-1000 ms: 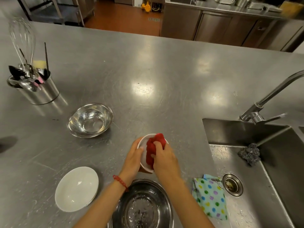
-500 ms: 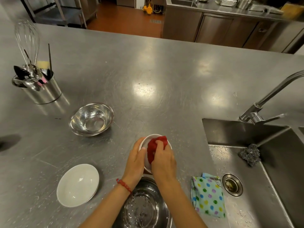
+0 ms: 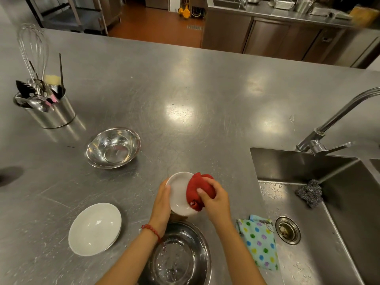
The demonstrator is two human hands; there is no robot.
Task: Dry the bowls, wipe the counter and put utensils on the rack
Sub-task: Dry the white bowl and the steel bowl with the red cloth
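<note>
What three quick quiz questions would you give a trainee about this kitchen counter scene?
1. True or false: the right hand presses a red cloth into the small white bowl held by the left hand.
2. How many steel bowls are on the counter?
3. Where does the polka-dot cloth lie: A) in the utensil holder, B) at the sink's edge, C) in a bowl?

Key: 1 true; 2 two, the smaller steel bowl and the larger steel bowl; 3 B.
</note>
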